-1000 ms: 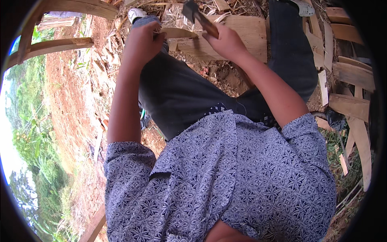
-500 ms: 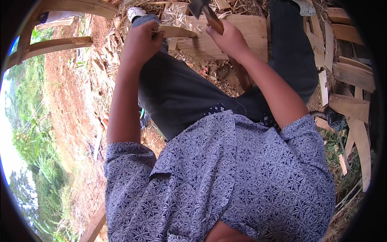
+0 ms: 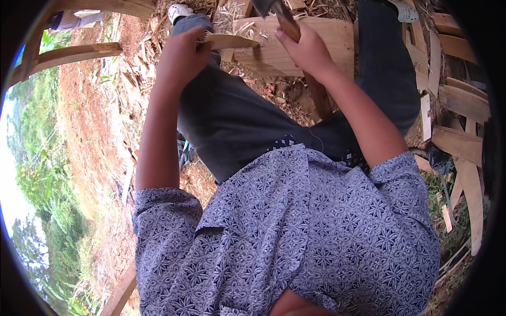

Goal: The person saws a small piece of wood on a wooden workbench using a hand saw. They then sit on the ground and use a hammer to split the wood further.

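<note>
My left hand (image 3: 184, 50) is closed around one end of a thin curved piece of wood (image 3: 232, 41), which points right over a broad wooden block (image 3: 321, 47). My right hand (image 3: 311, 52) grips the wooden handle of an adze (image 3: 287, 23). Its dark metal head (image 3: 262, 6) is up at the picture's top edge, above the block and partly cut off. The lower end of the handle (image 3: 318, 97) reaches back between my thighs. Where the left fingers wrap the wood is partly hidden by the hand.
Wood shavings (image 3: 226, 23) and offcuts cover the ground around the block. Several curved wooden pieces (image 3: 464, 100) are stacked at the right. Curved timbers (image 3: 79, 52) stand at the upper left, with another person's leg (image 3: 79, 20) beyond. My legs straddle the block.
My right hand and the adze have shifted slightly up and right, the head rising toward the picture's top edge. My left hand still holds the curved wood in nearly the same place.
</note>
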Demonstrator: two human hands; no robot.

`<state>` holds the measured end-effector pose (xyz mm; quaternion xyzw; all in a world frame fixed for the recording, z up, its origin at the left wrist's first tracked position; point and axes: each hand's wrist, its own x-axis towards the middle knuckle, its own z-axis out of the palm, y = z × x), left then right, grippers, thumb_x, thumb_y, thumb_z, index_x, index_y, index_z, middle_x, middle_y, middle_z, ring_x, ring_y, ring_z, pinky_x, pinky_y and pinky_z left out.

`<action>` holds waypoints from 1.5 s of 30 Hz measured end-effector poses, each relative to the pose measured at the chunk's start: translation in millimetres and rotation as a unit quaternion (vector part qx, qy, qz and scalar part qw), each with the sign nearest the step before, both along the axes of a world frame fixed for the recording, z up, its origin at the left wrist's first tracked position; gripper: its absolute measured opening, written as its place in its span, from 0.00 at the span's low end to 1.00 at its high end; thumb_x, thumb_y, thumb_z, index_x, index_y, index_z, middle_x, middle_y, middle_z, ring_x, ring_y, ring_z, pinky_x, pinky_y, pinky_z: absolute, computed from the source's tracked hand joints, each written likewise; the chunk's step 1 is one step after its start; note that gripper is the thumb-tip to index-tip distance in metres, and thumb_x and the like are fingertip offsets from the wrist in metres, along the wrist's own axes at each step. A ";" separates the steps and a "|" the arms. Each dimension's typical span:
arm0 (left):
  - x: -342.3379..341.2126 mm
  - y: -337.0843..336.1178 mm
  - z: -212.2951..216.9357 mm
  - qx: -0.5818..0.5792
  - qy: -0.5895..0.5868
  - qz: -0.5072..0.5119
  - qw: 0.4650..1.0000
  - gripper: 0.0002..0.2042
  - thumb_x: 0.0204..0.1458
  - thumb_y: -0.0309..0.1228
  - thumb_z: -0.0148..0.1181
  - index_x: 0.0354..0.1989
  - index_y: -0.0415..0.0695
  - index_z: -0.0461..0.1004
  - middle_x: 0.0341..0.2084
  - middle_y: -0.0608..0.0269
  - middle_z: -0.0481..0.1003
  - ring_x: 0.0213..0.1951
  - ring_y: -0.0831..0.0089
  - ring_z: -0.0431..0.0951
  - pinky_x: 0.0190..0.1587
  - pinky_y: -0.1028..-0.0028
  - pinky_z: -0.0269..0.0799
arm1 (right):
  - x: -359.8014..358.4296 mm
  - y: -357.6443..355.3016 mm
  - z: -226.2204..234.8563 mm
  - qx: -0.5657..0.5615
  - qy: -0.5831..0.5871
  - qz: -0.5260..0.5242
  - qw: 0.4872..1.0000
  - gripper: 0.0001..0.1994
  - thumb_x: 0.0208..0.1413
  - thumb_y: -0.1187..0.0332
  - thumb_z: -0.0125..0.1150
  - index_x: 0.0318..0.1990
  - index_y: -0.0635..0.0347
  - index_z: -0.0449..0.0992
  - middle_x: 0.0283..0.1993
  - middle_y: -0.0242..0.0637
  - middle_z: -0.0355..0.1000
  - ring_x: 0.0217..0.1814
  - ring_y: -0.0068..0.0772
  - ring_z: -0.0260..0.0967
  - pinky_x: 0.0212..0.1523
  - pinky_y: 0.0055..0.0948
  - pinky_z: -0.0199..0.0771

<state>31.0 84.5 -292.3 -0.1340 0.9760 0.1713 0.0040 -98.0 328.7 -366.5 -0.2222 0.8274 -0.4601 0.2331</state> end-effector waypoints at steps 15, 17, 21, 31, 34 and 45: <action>3.0 5.1 2.7 -0.008 -0.011 -0.006 1.000 0.11 0.54 0.34 0.66 0.40 0.41 0.77 0.31 0.44 0.81 0.35 0.48 0.83 0.37 0.59 0.77 | 10.1 0.2 1.0 -0.004 0.020 -0.001 1.000 0.19 0.61 0.55 0.62 0.48 0.62 0.75 0.37 0.44 0.79 0.41 0.43 0.78 0.44 0.39 0.74; 3.0 6.3 4.0 -0.008 -0.003 -0.013 1.000 0.11 0.54 0.34 0.66 0.40 0.41 0.77 0.31 0.44 0.81 0.35 0.48 0.83 0.37 0.59 0.77 | 20.7 -2.7 16.7 -0.091 0.028 -0.015 0.995 0.18 0.61 0.55 0.62 0.49 0.61 0.75 0.37 0.44 0.78 0.41 0.43 0.78 0.45 0.40 0.74; -2.5 3.9 1.6 -0.004 -0.012 -0.018 1.000 0.11 0.54 0.34 0.66 0.39 0.41 0.76 0.31 0.44 0.81 0.35 0.48 0.83 0.37 0.59 0.77 | 31.4 -4.1 -31.7 0.103 -0.027 0.101 0.989 0.17 0.61 0.56 0.61 0.50 0.59 0.75 0.38 0.46 0.78 0.42 0.46 0.78 0.46 0.41 0.74; -2.2 5.9 0.8 -0.016 0.039 -0.038 0.998 0.10 0.54 0.32 0.66 0.38 0.40 0.76 0.29 0.46 0.80 0.33 0.47 0.81 0.36 0.58 0.75 | 17.0 4.7 39.7 -0.080 0.078 0.012 0.994 0.18 0.62 0.54 0.61 0.46 0.61 0.75 0.34 0.48 0.78 0.37 0.49 0.79 0.40 0.43 0.77; -1.7 6.2 0.2 -0.010 0.051 -0.045 0.998 0.10 0.54 0.32 0.65 0.38 0.40 0.76 0.29 0.46 0.80 0.33 0.47 0.81 0.36 0.58 0.75 | 37.0 5.1 76.1 -0.103 0.037 0.030 0.994 0.16 0.62 0.57 0.60 0.46 0.62 0.74 0.31 0.46 0.77 0.32 0.47 0.79 0.35 0.41 0.77; -3.6 6.6 -0.6 -0.015 0.039 -0.024 0.999 0.09 0.55 0.31 0.65 0.38 0.39 0.76 0.28 0.44 0.80 0.33 0.48 0.82 0.36 0.58 0.75 | 29.6 2.0 68.9 -0.008 0.030 0.075 0.997 0.18 0.62 0.57 0.60 0.49 0.64 0.74 0.36 0.52 0.78 0.39 0.54 0.78 0.42 0.46 0.76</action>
